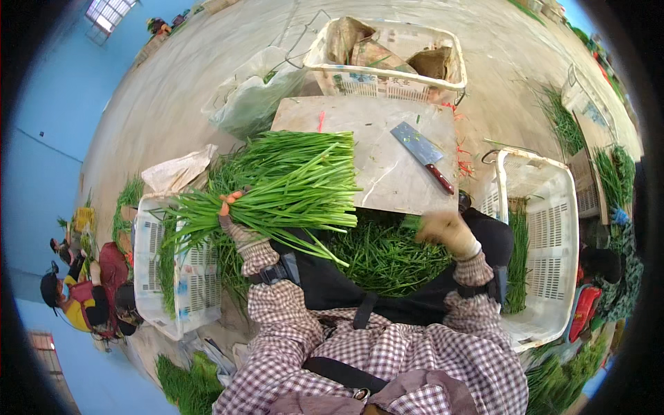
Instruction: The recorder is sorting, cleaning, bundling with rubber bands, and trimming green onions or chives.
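My left hand (pixel 233 200) is closed around the leafy end of a thick bunch of garlic chives (pixel 297 180). The bunch lies across the left side of a pale board (pixel 398 183), its evenly cut ends pointing right. On the board's right half rests a cleaver (pixel 418 144) with a dark red handle, touched by neither hand. My right hand (pixel 451 232), in a tan glove, is off the board's near right corner above my knee. Motion smears it, and its fingers cannot be made out. Loose green trimmings (pixel 377 256) fill the space between my legs, below the board.
White plastic crates stand at my left (pixel 155 277) and right (pixel 553 256), both with greens inside. Beyond the board sit a crate of stained sacks (pixel 384 76) and a clear plastic bag (pixel 252 104). At far left, a person (pixel 79 297) sits near a blue wall.
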{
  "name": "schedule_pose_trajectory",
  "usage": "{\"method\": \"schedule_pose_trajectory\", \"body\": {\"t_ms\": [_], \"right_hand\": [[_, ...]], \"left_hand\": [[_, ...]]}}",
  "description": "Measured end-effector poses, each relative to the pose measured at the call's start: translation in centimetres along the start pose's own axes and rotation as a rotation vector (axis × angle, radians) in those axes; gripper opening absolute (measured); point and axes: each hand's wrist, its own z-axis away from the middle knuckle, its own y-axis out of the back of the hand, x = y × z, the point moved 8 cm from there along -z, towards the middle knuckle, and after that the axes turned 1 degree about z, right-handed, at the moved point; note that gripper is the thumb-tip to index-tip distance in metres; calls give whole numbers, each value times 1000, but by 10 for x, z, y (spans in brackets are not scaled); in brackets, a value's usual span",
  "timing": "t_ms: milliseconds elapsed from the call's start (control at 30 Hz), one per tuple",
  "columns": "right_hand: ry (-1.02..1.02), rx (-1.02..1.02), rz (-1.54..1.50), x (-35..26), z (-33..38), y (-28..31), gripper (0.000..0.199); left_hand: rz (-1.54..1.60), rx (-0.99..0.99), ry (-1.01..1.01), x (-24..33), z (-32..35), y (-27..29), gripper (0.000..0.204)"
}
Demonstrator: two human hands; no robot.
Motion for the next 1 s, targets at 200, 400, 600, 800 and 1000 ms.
{"method": "schedule_pose_trajectory", "body": {"t_ms": [200,400,600,800,1000], "right_hand": [[276,505,828,-107,-28,-13,37],[346,502,596,-76,-82,-37,18],[385,807,245,-67,-37,13,8],[353,594,687,-79,-63,-28,22],[376,974,427,-52,-32,19,8]], "left_hand": [[59,-89,-17,-4,8,-36,23],[18,-225,26,-19,9,-62,25],[26,-245,110,-27,9,-57,28],[12,-275,111,-30,16,-73,30],[-12,-242,91,-30,14,-64,29]]}}
